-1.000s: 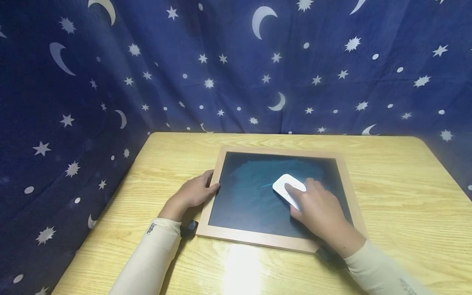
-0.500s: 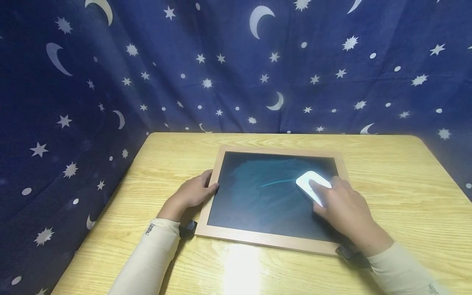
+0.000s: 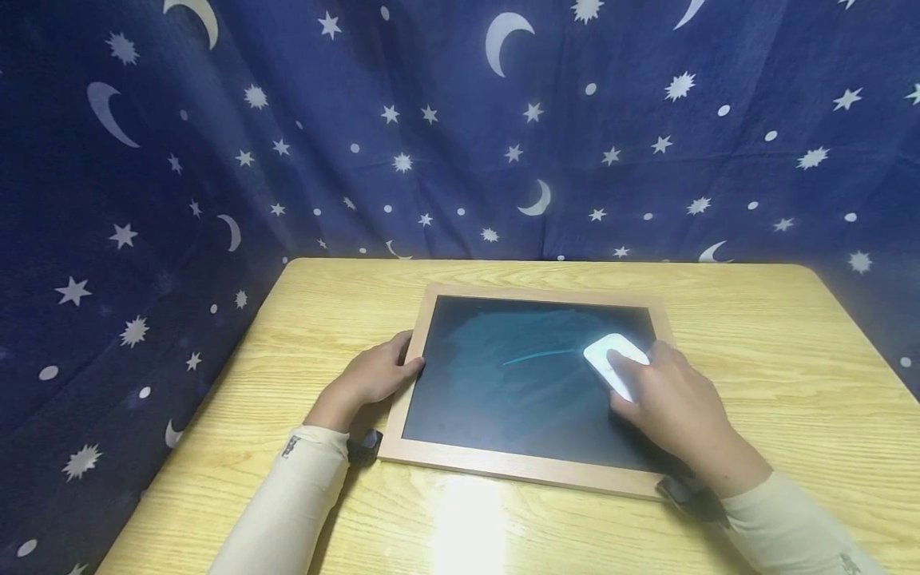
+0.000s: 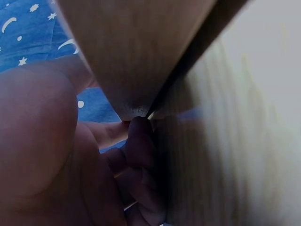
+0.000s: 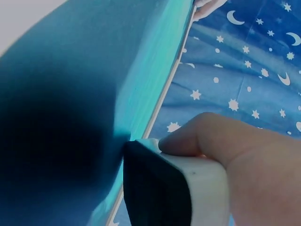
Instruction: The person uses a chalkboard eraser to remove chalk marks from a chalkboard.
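Observation:
A chalkboard (image 3: 489, 407) in a light wooden frame lies on the table, with teal chalk smears and one thin curved chalk line across its middle. On its left side, my left hand (image 3: 370, 371) grips the frame, thumb on top; in the left wrist view the fingers curl by the frame's edge (image 4: 136, 56). My right hand (image 3: 679, 399) holds a white-topped eraser (image 3: 607, 351) against the right part of the board, at the right end of the chalk line. From the right wrist, the eraser (image 5: 204, 188) shows a dark pad facing the board.
The wooden table (image 3: 776, 359) extends around the board on all sides. A dark blue curtain (image 3: 446, 184) with moons and stars stands behind the table and along its left side. A bright glare falls on the tabletop near the front.
My right hand has moved the eraser rightward across the board, and more of the thin chalk line shows to its left. The left hand stays on the frame.

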`<state>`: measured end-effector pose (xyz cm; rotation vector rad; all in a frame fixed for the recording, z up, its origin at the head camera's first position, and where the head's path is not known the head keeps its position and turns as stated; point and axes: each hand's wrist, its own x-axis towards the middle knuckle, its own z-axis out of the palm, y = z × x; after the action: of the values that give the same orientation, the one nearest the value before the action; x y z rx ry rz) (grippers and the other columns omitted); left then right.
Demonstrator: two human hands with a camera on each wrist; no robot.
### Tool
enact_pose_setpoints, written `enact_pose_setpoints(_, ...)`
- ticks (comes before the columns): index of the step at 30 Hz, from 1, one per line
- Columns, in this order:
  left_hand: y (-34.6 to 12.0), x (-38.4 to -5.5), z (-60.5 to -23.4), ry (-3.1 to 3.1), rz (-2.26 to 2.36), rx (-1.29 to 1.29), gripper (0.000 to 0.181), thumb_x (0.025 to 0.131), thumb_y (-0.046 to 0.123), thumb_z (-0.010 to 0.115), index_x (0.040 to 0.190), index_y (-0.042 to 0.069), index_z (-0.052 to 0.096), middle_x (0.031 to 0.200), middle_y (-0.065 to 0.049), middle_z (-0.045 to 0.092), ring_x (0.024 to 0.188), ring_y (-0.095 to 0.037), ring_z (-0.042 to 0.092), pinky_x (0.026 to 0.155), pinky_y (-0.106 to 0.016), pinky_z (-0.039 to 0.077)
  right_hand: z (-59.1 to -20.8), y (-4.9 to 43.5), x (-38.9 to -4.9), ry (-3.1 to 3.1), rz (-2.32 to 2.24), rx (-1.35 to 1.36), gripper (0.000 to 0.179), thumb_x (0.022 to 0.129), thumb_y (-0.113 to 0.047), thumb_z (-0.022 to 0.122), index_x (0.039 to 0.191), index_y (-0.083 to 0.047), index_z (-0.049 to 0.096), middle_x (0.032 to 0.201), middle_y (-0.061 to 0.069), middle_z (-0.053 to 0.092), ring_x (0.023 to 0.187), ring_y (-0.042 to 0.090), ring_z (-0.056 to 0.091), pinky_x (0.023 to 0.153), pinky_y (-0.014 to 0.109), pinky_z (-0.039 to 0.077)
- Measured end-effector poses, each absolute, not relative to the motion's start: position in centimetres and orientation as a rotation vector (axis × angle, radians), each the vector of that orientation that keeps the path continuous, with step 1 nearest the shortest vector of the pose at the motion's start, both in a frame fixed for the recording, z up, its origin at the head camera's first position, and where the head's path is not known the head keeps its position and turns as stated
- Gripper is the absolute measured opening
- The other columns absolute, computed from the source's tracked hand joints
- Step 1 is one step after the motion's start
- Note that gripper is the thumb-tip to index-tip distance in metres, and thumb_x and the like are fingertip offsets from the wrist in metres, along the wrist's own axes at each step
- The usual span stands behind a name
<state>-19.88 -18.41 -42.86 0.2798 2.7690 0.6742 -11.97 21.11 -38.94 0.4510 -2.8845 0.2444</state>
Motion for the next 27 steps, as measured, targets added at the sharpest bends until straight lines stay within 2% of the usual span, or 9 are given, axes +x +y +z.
enact_pose_setpoints(6,-18.4,-19.9,-42.9,2.766,0.676,0.273,0.065,0.102,0.045,0.048,0.158,0.017,0.030,0.137,-0.015,0.062,0.115,-0.033,0.065,0.098,-0.053,0.049,-39.1,19.7,-12.0,-2.862,0.243,0.504,0.050,0.076,-0.023,0.079,0.123,-0.013,0.067,0.078,0.017,0.052,0.068,0.029,0.049,0.047,0.043,0.043)
enact_pose_setpoints(13,-18.4,-19.9,-42.9,2.770,0.669,0.276,0.066,0.102,0.045,0.048,0.158,0.016,0.030,0.139,-0.016,0.061,0.120,-0.036,0.062,0.100,-0.054,0.048,-39.2,17.1,-12.0,-2.849,0.233,0.554,0.049,0.077,-0.022,0.077,0.124,-0.014,0.069,0.081,0.018,0.053,0.069,0.029,0.050,0.048,0.042,0.044)
enact_pose_setpoints(20,-18.5,-19.9,-42.9,2.766,0.682,0.279,0.065,0.102,0.045,0.048,0.158,0.018,0.030,0.134,-0.014,0.064,0.113,-0.032,0.066,0.098,-0.052,0.049,-39.1,14.5,-12.1,-2.833,0.212,0.626,0.048,0.077,-0.024,0.078,0.124,-0.017,0.071,0.087,0.021,0.056,0.071,0.030,0.053,0.049,0.043,0.046)
enact_pose_setpoints(27,-18.4,-19.8,-42.8,2.762,0.678,0.272,0.064,0.102,0.045,0.048,0.158,0.019,0.029,0.133,-0.013,0.065,0.109,-0.030,0.067,0.096,-0.051,0.050,-39.4,12.8,-12.3,-2.792,0.201,0.689,0.047,0.076,-0.025,0.080,0.122,-0.019,0.072,0.085,0.019,0.056,0.070,0.028,0.050,0.050,0.040,0.045)
